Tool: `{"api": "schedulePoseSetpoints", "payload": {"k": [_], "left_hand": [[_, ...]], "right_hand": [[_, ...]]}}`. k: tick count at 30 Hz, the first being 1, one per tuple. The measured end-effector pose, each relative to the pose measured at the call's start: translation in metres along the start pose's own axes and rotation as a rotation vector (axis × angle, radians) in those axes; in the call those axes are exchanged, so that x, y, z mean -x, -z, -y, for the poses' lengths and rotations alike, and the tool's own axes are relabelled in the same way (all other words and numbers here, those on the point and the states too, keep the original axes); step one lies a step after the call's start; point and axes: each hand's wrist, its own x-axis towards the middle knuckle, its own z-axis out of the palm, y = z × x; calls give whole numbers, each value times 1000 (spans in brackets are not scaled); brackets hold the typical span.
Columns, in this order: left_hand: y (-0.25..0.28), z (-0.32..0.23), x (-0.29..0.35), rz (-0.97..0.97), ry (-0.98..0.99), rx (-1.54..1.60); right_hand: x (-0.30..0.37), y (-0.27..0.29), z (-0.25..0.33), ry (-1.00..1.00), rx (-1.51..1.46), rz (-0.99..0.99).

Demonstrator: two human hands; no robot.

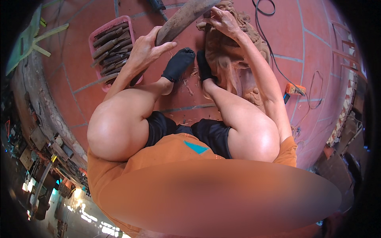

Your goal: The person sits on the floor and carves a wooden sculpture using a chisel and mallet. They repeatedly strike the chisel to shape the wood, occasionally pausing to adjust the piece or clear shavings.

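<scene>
A long, curved, grey-brown piece of wood (pixel 184 20) slants up and to the right across the top of the head view. Its near end rests in my left hand (pixel 146 49), between the thumb and the curled fingers. Farther along, my right hand (pixel 225 23) has its fingers bent at the wood's right edge, appearing to grip it; the fingertips are partly hidden. Below my right hand and forearm lies a brown carved wooden figure (pixel 224 51), against my right foot. To the left, a pink plastic basket (pixel 92 41) holds several dark, long-handled tools (pixel 113 47).
Wood shavings (pixel 191 85) litter the red tiled floor (pixel 291 71) around my feet. A black cable (pixel 270 45) runs to an orange power strip (pixel 295 89) at right. A dark power tool (pixel 158 5) lies at the top. A big rough log (pixel 41 91) lies along the left.
</scene>
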Motion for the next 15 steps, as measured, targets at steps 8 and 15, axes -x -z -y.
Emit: {"api": "schedulePoseSetpoints", "payload": {"k": [8, 15], "left_hand": [[-2, 0, -7, -69, -83, 20], [-1, -2, -4, -66, -64, -6]], "right_hand": [[0, 2, 5, -89, 56, 21], [1, 0, 2, -52, -96, -11]]}}
